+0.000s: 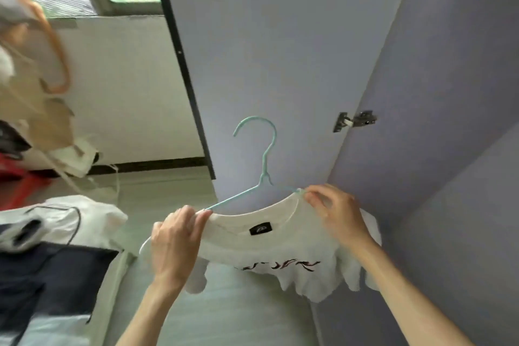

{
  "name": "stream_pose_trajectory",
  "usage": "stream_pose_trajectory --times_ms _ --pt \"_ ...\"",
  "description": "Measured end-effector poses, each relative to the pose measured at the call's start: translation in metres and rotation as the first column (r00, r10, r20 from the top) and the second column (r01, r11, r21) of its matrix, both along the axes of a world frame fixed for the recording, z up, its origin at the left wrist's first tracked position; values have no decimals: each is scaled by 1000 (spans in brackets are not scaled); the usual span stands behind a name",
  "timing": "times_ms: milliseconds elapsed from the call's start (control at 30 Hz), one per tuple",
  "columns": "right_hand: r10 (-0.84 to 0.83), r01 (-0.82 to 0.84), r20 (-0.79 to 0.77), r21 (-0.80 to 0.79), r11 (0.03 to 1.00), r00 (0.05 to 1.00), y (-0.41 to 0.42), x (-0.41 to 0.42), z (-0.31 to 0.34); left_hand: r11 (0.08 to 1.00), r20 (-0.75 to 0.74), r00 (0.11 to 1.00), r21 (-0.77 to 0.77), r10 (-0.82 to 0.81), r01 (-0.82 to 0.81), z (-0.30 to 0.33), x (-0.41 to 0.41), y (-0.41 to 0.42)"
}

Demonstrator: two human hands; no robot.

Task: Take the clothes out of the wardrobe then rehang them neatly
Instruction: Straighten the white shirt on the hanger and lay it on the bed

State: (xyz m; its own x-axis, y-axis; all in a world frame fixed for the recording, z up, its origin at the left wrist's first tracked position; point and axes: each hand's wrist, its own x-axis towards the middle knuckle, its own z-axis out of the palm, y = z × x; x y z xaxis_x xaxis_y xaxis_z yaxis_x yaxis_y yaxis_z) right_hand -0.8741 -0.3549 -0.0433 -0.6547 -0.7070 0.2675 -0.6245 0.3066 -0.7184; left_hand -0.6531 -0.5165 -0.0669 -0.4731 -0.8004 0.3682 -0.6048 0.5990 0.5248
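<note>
Head view: my left hand (175, 244) grips the left shoulder of a white T-shirt (269, 258), fingers curled over the cloth where the arm of a pale green hanger (259, 166) slips under the collar. My right hand (334, 212) pinches the collar's right side against the hanger's other arm, thumb and fingertips drawn close. The shirt hangs between my hands, hem bunched below (a black label sits inside the neck). Just beyond stands the open lilac wardrobe door (280, 50) with its metal hinge (355, 120). More clothes (50, 233) lie heaped near left.
</note>
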Motion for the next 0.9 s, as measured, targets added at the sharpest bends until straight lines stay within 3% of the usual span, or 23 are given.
stream_pose_trajectory --times_ms 167,300,433,533,667,900 --pt "151 -101 -154 290 952 976 -95 60 -9 890 49 908 180 417 -418 -8 109 -17" --pt "391 -365 -48 273 890 919 -158 137 -33 776 115 804 214 584 -594 -23 205 -28" --pt "619 -582 -73 271 767 782 -208 210 -53 609 155 643 217 750 -763 -49 300 -10" --pt "719 -677 -129 260 689 683 -238 267 -54 522 132 553 210 823 -827 -60 349 13" --pt "758 -711 -178 265 651 628 -269 337 -46 413 118 429 137 896 -900 -56 391 38" --pt "918 -878 -105 266 397 383 -304 434 -36 85 109 79 -49 991 -995 -25 432 70"
